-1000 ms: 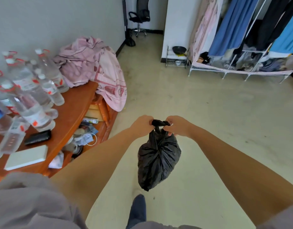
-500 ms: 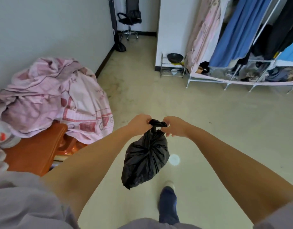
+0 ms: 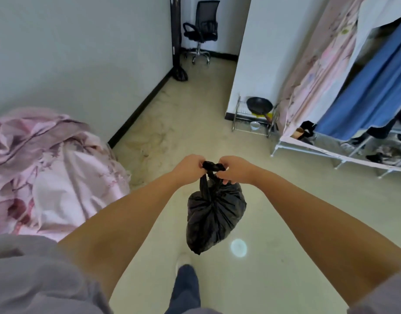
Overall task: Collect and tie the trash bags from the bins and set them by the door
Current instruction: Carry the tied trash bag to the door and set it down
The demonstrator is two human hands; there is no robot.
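Black plastic trash bag [image 3: 214, 211] hangs in mid-air in front of us — we pinch its twisted neck on both sides, left hand [image 3: 187, 167] and right hand [image 3: 234, 169] each clenched on an end, likely pulling the knot tight. Pink bedding [image 3: 47, 168] at left, office chair [image 3: 200, 35] down the hallway — door probably there.

You get bright, even daylight with soft shadows and no harsh contrast. A pale round glare spot [image 3: 238, 248] sits on the glossy floor [image 3: 285, 200]. Wide-angle distortion bends the walls and stretches your forearms toward the lower corners. The pink bedding [image 3: 47, 168] at left looks slightly smeared; the centre stays fairly sharp.
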